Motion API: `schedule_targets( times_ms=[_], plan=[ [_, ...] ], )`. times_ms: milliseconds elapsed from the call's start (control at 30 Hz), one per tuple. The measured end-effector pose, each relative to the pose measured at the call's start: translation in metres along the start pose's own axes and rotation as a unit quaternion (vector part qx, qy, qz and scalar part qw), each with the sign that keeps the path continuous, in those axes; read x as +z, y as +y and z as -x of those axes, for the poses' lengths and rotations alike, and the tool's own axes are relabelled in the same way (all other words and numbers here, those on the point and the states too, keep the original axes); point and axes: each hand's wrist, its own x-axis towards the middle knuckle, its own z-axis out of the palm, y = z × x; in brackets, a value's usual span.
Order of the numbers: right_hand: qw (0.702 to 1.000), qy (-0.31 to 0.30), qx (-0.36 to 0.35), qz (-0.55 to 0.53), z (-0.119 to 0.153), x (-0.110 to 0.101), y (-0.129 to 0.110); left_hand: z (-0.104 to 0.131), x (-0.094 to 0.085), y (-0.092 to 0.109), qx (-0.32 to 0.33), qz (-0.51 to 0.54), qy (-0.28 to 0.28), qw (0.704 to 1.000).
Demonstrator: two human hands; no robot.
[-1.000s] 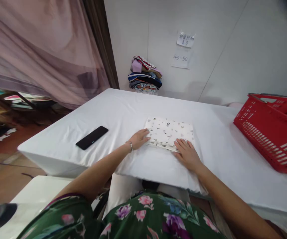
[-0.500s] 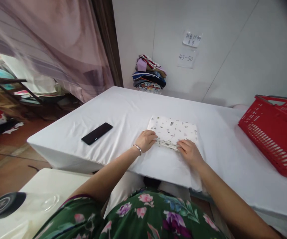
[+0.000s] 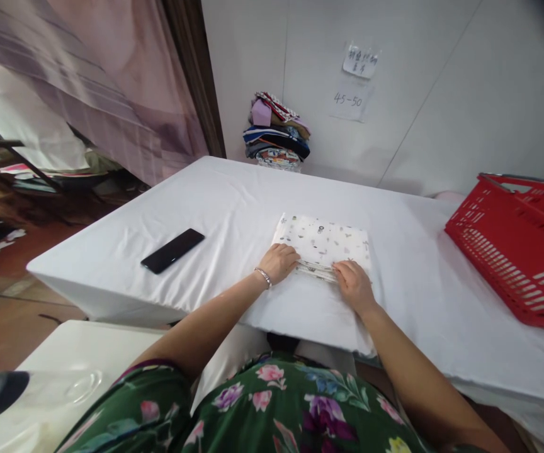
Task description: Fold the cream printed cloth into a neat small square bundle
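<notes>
A folded white cloth (image 3: 326,241) with small dark prints lies flat on the white-covered table (image 3: 234,207). Its layered near edge faces me. My left hand (image 3: 279,262), with a bracelet at the wrist, is closed on the near left corner of the cloth. Toward the right end of the same edge, my right hand (image 3: 351,283) pinches the layers between thumb and fingers. The undersides of both hands' fingertips are partly hidden by the cloth.
A black phone (image 3: 172,250) lies left of the cloth. At the right stands a red plastic basket (image 3: 522,251). Folded clothes (image 3: 276,133) are stacked by the back wall. A white surface (image 3: 97,343) holds a clear container at lower left.
The camera view has shifted slightly, so the table and phone appear further left. Both hands keep their hold on the cloth's near edge, with little change.
</notes>
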Motion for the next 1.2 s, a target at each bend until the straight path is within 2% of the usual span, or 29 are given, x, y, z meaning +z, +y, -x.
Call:
schedule_targets(
  times_ms=[167, 433, 633, 767, 867, 967, 1200],
  plan=[
    [0.998, 0.048, -0.043, -0.02, 0.001, 0.004, 0.002, 0.001, 0.005, 0.001, -0.001, -0.016, 0.026, 1.0],
    [0.999, 0.037, -0.033, -0.002, 0.001, 0.005, 0.002, 0.002, 0.006, 0.003, 0.015, -0.029, 0.035, 0.999],
    [0.999, 0.028, -0.02, 0.009, -0.001, 0.007, 0.002, -0.01, 0.006, 0.011, 0.062, -0.042, 0.043, 0.996],
    [0.999, 0.048, -0.021, -0.002, 0.0, 0.005, 0.001, -0.015, 0.007, 0.012, 0.1, -0.064, 0.038, 0.992],
    [0.998, 0.056, -0.036, -0.013, 0.002, 0.003, 0.0, -0.013, 0.009, 0.011, 0.107, -0.072, 0.066, 0.989],
    [0.998, 0.032, -0.055, -0.005, 0.004, 0.001, -0.002, -0.008, 0.011, 0.011, 0.11, -0.077, 0.086, 0.987],
    [0.998, 0.028, -0.059, 0.016, 0.004, 0.001, -0.005, -0.005, 0.012, 0.011, 0.114, -0.066, 0.091, 0.987]
  ],
)
